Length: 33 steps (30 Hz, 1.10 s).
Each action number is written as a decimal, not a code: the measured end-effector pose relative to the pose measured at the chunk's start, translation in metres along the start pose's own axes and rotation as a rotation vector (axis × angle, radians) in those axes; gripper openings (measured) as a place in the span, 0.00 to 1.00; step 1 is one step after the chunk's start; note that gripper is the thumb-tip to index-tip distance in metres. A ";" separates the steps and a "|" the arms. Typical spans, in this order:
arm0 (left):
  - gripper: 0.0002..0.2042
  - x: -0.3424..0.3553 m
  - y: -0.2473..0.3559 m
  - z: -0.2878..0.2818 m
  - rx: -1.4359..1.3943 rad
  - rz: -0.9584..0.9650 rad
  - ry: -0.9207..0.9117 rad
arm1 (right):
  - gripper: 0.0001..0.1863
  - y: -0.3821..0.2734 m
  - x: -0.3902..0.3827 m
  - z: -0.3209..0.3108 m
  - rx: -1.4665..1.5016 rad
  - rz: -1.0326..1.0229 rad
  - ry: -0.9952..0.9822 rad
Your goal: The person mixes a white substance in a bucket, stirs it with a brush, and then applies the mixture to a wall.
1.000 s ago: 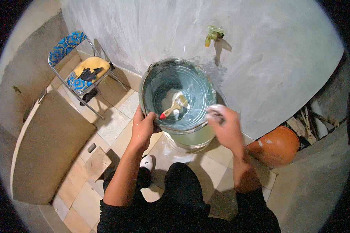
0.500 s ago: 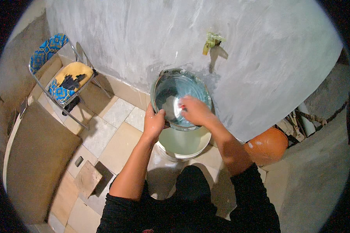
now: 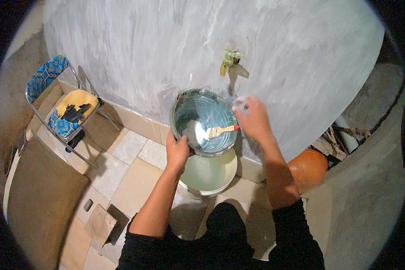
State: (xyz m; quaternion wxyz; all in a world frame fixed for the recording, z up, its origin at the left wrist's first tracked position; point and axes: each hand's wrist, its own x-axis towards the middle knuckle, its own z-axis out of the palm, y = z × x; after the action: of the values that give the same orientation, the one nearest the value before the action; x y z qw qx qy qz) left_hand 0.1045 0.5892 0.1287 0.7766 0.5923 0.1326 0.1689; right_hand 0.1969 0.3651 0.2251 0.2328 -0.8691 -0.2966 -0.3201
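Observation:
My left hand (image 3: 177,152) is closed on the near left rim of a dark bucket (image 3: 178,101), which is tilted so that its inside faces me. White paint (image 3: 194,131) lies in the bottom of this bucket. A paintbrush (image 3: 220,131) with a pale wooden handle and red tip rests inside, its bristles at the paint. My right hand (image 3: 255,119) is off the brush, raised beside the bucket's right rim in front of the wall. Its fingers are curled and blurred, with a whitish, see-through thing (image 3: 240,103) at the tips that I cannot make out.
Below the dark bucket stands a white bucket (image 3: 231,173) of cloudy liquid. A tap (image 3: 229,58) juts from the grey wall (image 3: 292,54). At left are a folding chair (image 3: 72,112) and a brown panel (image 3: 45,198); a small block (image 3: 100,224) lies on the tiles. An orange bucket (image 3: 308,166) stands right.
My right hand has let go of the paintbrush and moved right, out of the dark bucket. The brush now lies inside. My left hand keeps its hold; the view has shifted slightly.

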 end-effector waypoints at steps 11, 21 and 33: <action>0.25 0.005 -0.014 0.008 -0.023 -0.050 0.018 | 0.13 -0.036 0.153 -0.023 -0.356 -0.097 0.193; 0.22 0.011 -0.023 0.009 -0.004 -0.047 0.009 | 0.09 -0.060 0.179 -0.028 -0.647 -0.117 -0.141; 0.21 0.031 -0.056 -0.009 0.074 0.099 0.002 | 0.11 -0.071 0.189 -0.009 -0.651 0.095 -0.153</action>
State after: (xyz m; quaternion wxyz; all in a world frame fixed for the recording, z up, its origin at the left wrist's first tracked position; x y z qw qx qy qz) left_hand 0.1345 0.5965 0.0724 0.7446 0.6264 0.1099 0.2026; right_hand 0.2626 0.4800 0.3779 -0.0651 -0.9321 -0.1547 -0.3208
